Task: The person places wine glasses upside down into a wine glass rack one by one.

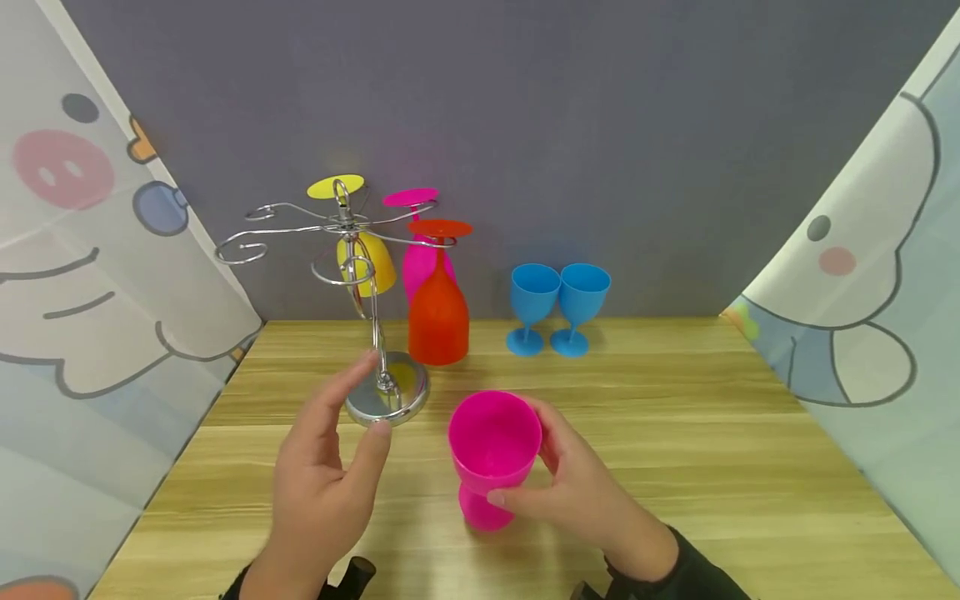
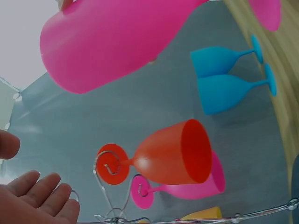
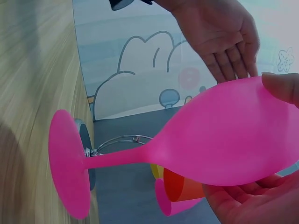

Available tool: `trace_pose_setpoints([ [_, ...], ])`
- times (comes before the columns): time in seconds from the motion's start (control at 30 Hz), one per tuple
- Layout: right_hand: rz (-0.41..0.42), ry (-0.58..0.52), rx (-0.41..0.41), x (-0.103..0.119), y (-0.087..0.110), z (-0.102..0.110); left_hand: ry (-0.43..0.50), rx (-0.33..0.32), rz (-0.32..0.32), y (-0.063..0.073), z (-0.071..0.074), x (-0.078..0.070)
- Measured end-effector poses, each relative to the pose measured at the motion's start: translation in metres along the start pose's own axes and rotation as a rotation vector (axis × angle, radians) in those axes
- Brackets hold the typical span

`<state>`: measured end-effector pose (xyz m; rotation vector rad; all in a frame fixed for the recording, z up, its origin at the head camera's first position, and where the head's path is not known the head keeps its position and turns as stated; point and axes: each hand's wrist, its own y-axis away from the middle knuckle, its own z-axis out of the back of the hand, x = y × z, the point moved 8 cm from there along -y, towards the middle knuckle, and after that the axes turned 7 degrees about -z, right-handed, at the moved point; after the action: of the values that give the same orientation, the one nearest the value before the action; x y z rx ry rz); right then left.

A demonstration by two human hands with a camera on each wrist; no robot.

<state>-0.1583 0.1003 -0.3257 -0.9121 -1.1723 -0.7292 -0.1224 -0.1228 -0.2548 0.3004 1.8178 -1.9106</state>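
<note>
My right hand (image 1: 577, 487) grips a bright pink goblet (image 1: 491, 446) by its bowl, thumb on the near side and fingers round the far side. The goblet is upright, its mouth facing up and its foot (image 3: 70, 163) low over the table. My left hand (image 1: 322, 487) is to the left of it, holding nothing, thumb and fingers spread apart in front of the metal rack's round base (image 1: 363, 404). From the chrome rack (image 1: 347, 223) hang an orange goblet (image 1: 438, 321), another pink goblet (image 1: 417, 262) and a yellow goblet (image 1: 381, 265), all upside down by their feet.
Two blue goblets (image 1: 535, 296) stand upright side by side near the grey back wall (image 1: 600, 150). Other curled hooks (image 1: 243, 248) of the rack stick out to the left. Cartoon-printed panels (image 1: 847, 275) flank the wood-grain table (image 1: 697, 433).
</note>
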Motion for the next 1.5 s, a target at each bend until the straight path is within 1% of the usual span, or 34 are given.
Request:
trace_pose_setpoints([
  [0.1,0.007,0.001,-0.01,0.001,0.0,0.002,-0.02,0.015,0.038,0.003,-0.002,0.004],
  [0.33,-0.025,-0.011,-0.01,0.0,-0.001,0.003,-0.023,0.046,0.183,0.01,-0.006,0.019],
  [0.5,-0.033,0.03,-0.016,-0.001,0.0,0.003,-0.027,0.058,0.244,0.017,-0.008,0.03],
  [0.67,0.004,0.051,-0.009,0.001,0.001,0.002,-0.028,0.086,0.262,0.021,-0.012,0.037],
  [0.8,0.035,0.021,-0.043,0.004,0.001,0.008,-0.028,0.105,0.26,0.022,-0.013,0.04],
  [1.0,0.043,-0.055,-0.117,0.007,0.001,0.017,-0.004,0.116,0.266,0.023,-0.014,0.044],
  [1.1,0.021,-0.099,-0.165,0.006,0.003,0.022,-0.004,0.107,0.241,0.022,-0.014,0.044],
  [1.17,-0.006,-0.153,-0.205,0.005,0.004,0.026,-0.005,0.086,0.243,0.021,-0.012,0.046],
  [1.2,-0.012,-0.192,-0.222,0.005,0.005,0.028,-0.002,0.075,0.252,0.022,-0.011,0.047],
  [1.27,-0.018,-0.28,-0.247,0.003,0.005,0.032,0.006,0.054,0.291,0.023,-0.01,0.052],
  [1.33,0.0,-0.354,-0.246,0.004,0.005,0.034,0.02,0.054,0.346,0.027,-0.011,0.058],
  [1.37,0.012,-0.381,-0.244,0.004,0.005,0.035,0.02,0.06,0.362,0.03,-0.012,0.061],
  [1.4,0.032,-0.402,-0.238,0.005,0.004,0.035,0.017,0.068,0.372,0.032,-0.014,0.064],
  [1.5,0.066,-0.449,-0.23,0.007,0.004,0.036,0.002,0.087,0.369,0.035,-0.018,0.069],
])
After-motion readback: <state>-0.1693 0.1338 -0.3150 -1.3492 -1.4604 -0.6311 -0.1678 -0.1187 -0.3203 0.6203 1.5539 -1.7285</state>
